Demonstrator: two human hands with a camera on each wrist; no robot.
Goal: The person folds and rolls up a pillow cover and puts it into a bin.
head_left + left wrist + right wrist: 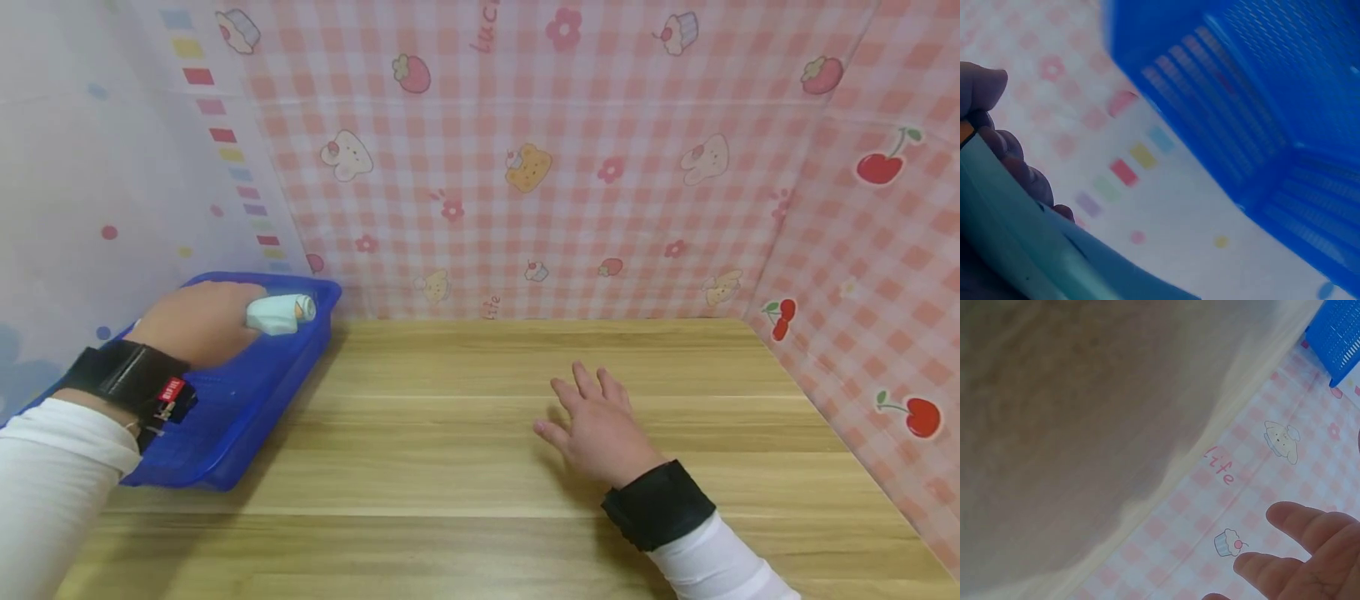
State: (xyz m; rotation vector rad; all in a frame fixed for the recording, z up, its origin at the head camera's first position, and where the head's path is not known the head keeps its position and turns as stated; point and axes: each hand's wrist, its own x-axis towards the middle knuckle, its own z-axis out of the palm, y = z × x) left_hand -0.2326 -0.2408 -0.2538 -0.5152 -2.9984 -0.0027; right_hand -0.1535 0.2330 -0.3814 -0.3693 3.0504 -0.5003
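My left hand (202,321) is over the blue plastic basket (277,392) at the left. It grips a pale mint-green roll (273,314) with a small orange patch near its end; what kind of thing it is, I cannot tell. In the left wrist view, curled fingers (1016,162) wrap the mint-green roll (1016,231), beside the basket's slotted wall (1204,106). My right hand (600,425) is over the wooden table, palm down with its fingers spread, and holds nothing. The right wrist view shows part of that hand (1316,556).
The wooden table (450,467) stretches between the basket and the right wall. A pink checked cloth (480,233) with cartoon prints hangs along the back, and another checked cloth (862,275) with cherries borders the right. A white dotted cloth (135,183) stands behind the basket.
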